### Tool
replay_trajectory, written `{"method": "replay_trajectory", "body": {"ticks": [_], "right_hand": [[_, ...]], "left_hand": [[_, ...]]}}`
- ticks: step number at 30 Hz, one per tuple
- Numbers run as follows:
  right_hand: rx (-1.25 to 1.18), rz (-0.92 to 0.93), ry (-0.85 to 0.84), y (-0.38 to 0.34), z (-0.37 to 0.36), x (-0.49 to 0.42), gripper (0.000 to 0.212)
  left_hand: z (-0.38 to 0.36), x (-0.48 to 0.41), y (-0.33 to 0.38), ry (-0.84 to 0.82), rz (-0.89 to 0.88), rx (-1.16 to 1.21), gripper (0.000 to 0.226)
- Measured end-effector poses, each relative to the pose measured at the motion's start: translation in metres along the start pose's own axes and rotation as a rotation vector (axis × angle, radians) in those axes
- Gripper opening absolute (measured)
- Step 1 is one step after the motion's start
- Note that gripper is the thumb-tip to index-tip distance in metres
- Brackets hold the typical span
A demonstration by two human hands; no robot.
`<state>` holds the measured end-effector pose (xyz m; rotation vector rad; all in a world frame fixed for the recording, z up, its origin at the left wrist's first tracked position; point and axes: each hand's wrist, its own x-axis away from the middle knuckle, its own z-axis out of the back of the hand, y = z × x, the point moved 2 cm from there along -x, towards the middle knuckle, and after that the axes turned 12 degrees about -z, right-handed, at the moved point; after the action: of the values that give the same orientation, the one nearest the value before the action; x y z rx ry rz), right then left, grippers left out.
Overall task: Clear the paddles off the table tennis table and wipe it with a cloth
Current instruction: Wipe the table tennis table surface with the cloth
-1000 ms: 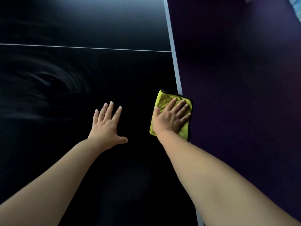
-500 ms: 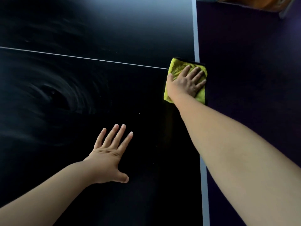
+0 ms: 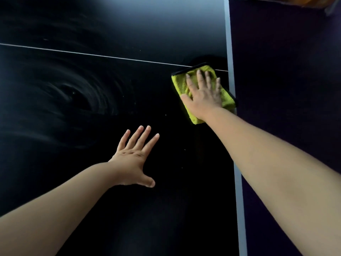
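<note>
Head view: cloth (image 3: 180,84) lies under flat right hand (image 3: 203,95) (table's edge).

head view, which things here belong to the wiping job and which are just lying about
Job in hand: table tennis table; yellow cloth near its right edge; right hand pressing flat on the cloth; left hand flat on the table.

Just lying about: purple floor beside the table; blurred orange thing at the top right.

Yellow-green cloth (image 3: 200,93) with black edging; black table (image 3: 110,24), white lines, pale swirls.
</note>
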<state>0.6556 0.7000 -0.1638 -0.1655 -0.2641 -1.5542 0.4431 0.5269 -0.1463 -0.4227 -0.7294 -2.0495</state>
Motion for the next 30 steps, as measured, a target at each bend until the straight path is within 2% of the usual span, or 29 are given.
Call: {"method": "replay_trajectory", "body": {"ticks": [8,13,15,20,25,30], "right_hand": [[0.085,0.104,-0.039,-0.013,-0.033,0.148,0.071],[0.119,0.096,-0.072,-0.017,-0.056,0.243,0.07],[0.125,0.076,-0.078,-0.02,-0.065,0.281,0.069],[0.117,0.011,-0.096,-0.03,-0.089,0.371,0.07],[0.052,-0.131,-0.039,-0.045,-0.116,0.46,0.074],[-0.059,-0.457,-0.035,-0.09,-0.131,0.526,0.074]], "left_hand": [[-0.006,0.017,0.001,0.207,-0.039,-0.02,0.125],[-0.033,0.06,0.026,0.402,-0.043,-0.101,0.093],[-0.048,0.084,0.036,0.403,-0.04,-0.085,0.086],[-0.084,0.137,0.041,0.348,-0.002,-0.103,0.085],[-0.105,0.183,0.03,0.333,0.0,-0.129,0.082],[-0.115,0.217,0.019,0.276,-0.01,-0.15,0.075]]}}
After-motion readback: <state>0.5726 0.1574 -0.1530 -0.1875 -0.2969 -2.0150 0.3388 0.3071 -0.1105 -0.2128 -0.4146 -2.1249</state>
